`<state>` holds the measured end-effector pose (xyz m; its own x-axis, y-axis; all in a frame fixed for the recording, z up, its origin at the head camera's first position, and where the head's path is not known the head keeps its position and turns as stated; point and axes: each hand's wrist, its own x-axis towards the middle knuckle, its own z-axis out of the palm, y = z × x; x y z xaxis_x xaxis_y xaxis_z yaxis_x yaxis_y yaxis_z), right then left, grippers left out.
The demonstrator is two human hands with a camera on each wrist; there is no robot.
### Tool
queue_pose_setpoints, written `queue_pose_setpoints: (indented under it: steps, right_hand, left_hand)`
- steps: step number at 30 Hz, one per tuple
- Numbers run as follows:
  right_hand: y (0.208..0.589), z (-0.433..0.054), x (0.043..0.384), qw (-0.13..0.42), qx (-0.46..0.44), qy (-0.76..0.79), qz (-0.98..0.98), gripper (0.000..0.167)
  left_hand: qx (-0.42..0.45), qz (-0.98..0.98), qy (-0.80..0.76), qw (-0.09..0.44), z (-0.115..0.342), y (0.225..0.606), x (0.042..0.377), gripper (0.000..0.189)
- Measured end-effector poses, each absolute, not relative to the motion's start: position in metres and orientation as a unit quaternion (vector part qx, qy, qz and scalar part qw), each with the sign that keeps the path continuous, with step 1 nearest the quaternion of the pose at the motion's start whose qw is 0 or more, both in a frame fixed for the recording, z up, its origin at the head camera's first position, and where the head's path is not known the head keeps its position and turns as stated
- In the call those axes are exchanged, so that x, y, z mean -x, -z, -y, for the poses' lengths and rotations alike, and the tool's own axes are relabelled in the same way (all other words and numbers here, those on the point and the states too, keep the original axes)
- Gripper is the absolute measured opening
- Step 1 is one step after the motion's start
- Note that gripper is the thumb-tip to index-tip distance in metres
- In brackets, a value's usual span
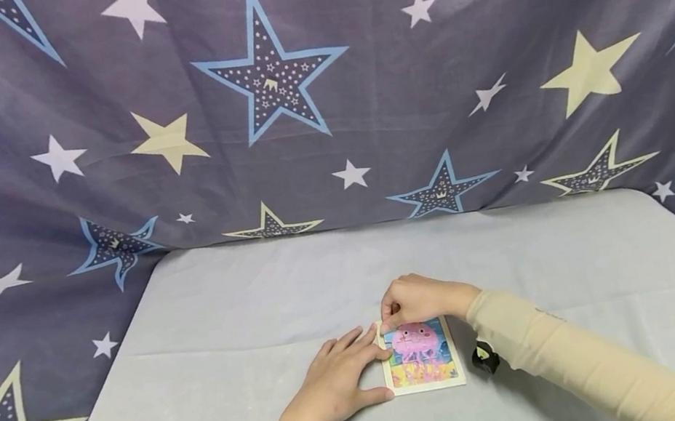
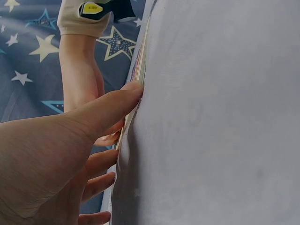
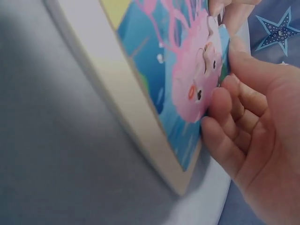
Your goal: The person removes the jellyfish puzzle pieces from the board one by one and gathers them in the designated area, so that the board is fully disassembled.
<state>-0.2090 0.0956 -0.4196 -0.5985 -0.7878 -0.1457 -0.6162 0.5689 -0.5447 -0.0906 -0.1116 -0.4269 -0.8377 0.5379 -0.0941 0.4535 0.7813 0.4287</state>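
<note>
A jigsaw puzzle (image 1: 417, 352) with a pink jellyfish on a blue sea lies in a pale frame on the table. My left hand (image 1: 338, 380) rests at the frame's left side, fingers spread, with the thumb and index fingertip on its edge. In the left wrist view the thumb (image 2: 112, 105) lies along that thin edge. My right hand (image 1: 421, 298) reaches over the top left corner, fingers bent. There it pinches a blue puzzle piece (image 3: 224, 49) that stands slightly raised beside the jellyfish, as the right wrist view shows. The fingers partly hide the puzzle's top edge.
A grey-white cloth covers the table (image 1: 225, 294). Behind and beside it hangs a dark curtain (image 1: 317, 162) printed with stars. A black band with a yellow mark (image 1: 485, 358) is on the right forearm's underside.
</note>
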Motion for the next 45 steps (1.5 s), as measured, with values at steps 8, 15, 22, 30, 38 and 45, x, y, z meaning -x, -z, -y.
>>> queue_pose_setpoints:
  steps: [8,15,22,30,38,45]
  right_hand:
    - [0.421,-0.101,0.208,0.180,0.408,0.232,-0.864,0.014]
    - [0.427,-0.110,0.201,0.167,0.392,0.279,-0.861,0.012]
    - [0.429,-0.112,0.198,0.162,0.387,0.303,-0.856,0.012]
    - [0.430,-0.111,0.199,0.158,0.388,0.285,-0.862,0.015]
    - [0.431,-0.114,0.199,0.162,0.383,0.309,-0.855,0.012]
    - [0.430,-0.114,0.200,0.174,0.377,0.319,-0.852,0.011]
  left_hand:
    - [-0.264,-0.936,-0.206,0.109,0.111,0.428,0.092,0.050]
    - [-0.262,-0.937,-0.205,0.111,0.112,0.428,0.091,0.051]
    - [-0.259,-0.937,-0.206,0.110,0.112,0.428,0.091,0.050]
    - [-0.259,-0.938,-0.204,0.110,0.111,0.428,0.091,0.050]
    - [-0.263,-0.935,-0.210,0.109,0.111,0.426,0.091,0.049]
    - [-0.263,-0.934,-0.215,0.108,0.112,0.425,0.091,0.048]
